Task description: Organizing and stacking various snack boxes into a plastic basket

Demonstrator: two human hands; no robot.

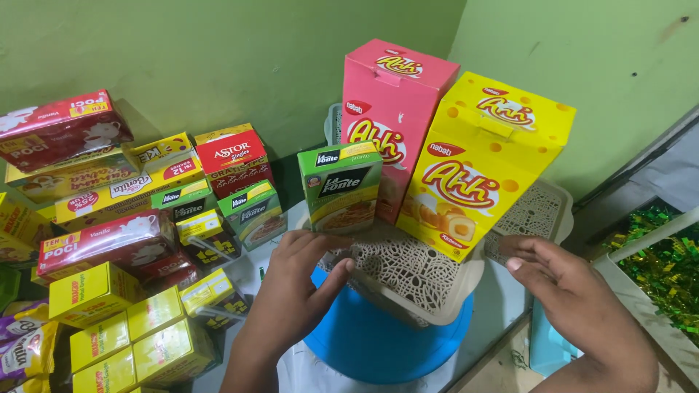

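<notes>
Head view: left hand (291,287) on perforated plastic tray (408,273).

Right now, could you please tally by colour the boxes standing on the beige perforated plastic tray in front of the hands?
Tall pink cardboard box: 1
Tall yellow cardboard box: 1
Small green cardboard box: 1
Total: 3 boxes on the beige perforated plastic tray. The left hand touches the tray's front edge; the right hand hovers open beside it.

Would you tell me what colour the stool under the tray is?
Blue: the stool shows below the beige tray in the head view.
</notes>
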